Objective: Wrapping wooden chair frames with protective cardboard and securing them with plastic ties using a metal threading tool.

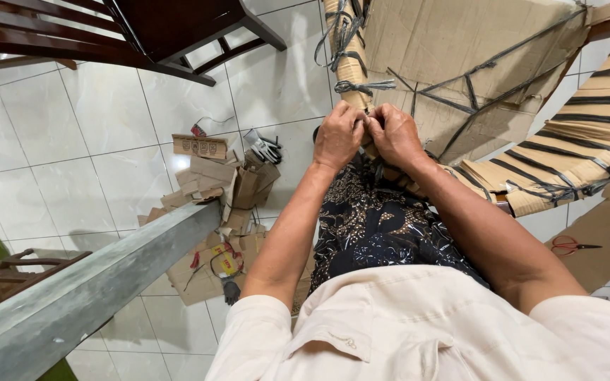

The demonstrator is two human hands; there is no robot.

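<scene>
Fingers [363, 127] of both hands are bunched together, pinched on a dark strap at the near end of a cardboard-wrapped rail [351, 63]. Left hand [339, 135] and right hand [394, 134] touch, equally near. The rail's long axis runs straight away from the fingers. Beyond: cardboard scraps [213, 176] on the floor, scissors [572, 245] at right.
</scene>
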